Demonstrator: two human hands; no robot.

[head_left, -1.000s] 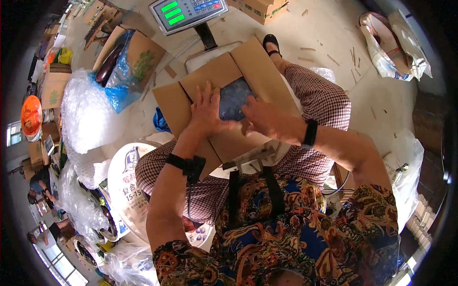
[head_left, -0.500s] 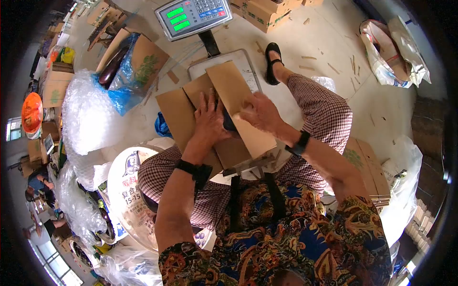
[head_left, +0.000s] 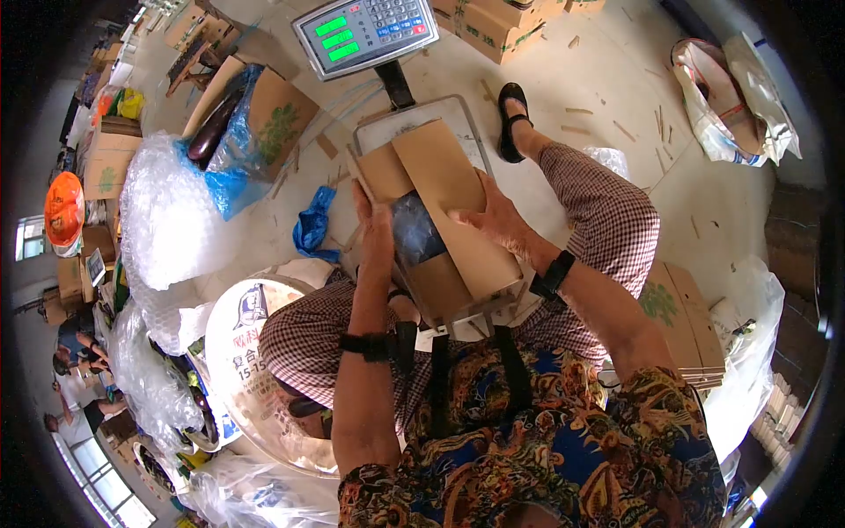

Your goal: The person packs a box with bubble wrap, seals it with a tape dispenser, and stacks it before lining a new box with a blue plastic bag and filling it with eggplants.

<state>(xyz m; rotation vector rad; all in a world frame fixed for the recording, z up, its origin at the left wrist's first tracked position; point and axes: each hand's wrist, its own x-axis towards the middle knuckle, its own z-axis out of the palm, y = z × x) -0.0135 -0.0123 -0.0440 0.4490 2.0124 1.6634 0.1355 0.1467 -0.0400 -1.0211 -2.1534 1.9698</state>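
Observation:
A cardboard box stands in front of the scale's platform, between my knees. Its right flap lies folded inward over part of the top, and its far and near flaps are folded in as well. Through the remaining gap shows something dark blue and shiny, apparently wrapped in plastic. My left hand grips the box's left side, where the left flap is mostly hidden. At the right edge, my right hand holds the box with its thumb on the folded flap and its fingers down the outer side.
A digital scale with green readouts stands ahead. To the left are an open carton with eggplant, bubble wrap, a blue plastic bag and a white tub. Flattened cartons lie right. Other people are at far left.
My left hand has moved from the box's opening to its left side, and the left flap no longer lies spread outward. My right hand has shifted down onto the right edge.

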